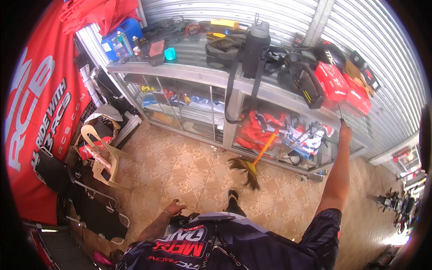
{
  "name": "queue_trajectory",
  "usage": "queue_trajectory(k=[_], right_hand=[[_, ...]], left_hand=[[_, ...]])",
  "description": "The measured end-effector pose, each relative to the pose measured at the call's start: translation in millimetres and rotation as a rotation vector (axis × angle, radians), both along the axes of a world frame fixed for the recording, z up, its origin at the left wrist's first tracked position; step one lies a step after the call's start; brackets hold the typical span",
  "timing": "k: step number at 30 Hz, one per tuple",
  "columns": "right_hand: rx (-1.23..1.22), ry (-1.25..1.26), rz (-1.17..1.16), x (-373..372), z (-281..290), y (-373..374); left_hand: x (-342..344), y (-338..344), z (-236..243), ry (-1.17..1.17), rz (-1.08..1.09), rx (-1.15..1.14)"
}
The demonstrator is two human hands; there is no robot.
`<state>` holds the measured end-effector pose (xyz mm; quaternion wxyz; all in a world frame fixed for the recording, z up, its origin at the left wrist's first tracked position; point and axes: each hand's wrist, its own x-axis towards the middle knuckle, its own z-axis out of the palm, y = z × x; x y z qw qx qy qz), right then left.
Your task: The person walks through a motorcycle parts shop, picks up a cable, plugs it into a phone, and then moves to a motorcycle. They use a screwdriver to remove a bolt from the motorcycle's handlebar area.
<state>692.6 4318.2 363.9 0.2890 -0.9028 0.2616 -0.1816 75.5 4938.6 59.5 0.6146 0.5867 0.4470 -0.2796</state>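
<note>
My right hand [345, 129] is stretched out at the right end of the glass display counter [234, 83], closed on a thin dark rod [341, 114] just below two red boxes [332, 85]. My left hand [176, 207] hangs low over the tiled floor with its fingers apart, holding nothing. A straw broom [246, 175] with an orange handle leans against the counter front. Red and white folded items [258, 130] show through the glass. A black bottle [255, 51] with straps stands on the counter top, beside black bags and cases [306, 72].
A tan plastic chair [90, 135] and a black folding cot [94, 216] stand at the left before a red banner [36, 112]. A blue jug [114, 47] and small bottles sit at the counter's left end. Motorbikes [396, 202] are parked at the right. Roller shutters [373, 36] rise behind.
</note>
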Motion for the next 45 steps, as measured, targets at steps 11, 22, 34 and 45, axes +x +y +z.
queue_trajectory(k=[11,22,34,45], right_hand=[[-0.104,-0.498,-0.075,33.5,9.4,63.3],[-0.196,-0.681,1.376,-46.9,91.3,494.2],[-0.903,0.019,0.914,121.4,97.8,640.3],[-0.941,-0.074,0.812,136.5,118.2,637.3]], left_hand=[[72.3,-26.9,42.0,-0.014,0.060,0.240],[110.4,43.6,17.5,-0.087,0.119,0.189],[60.5,109.8,-32.3,-0.137,0.536,-0.048],[69.6,128.4,-40.4,-0.158,0.654,-0.050]])
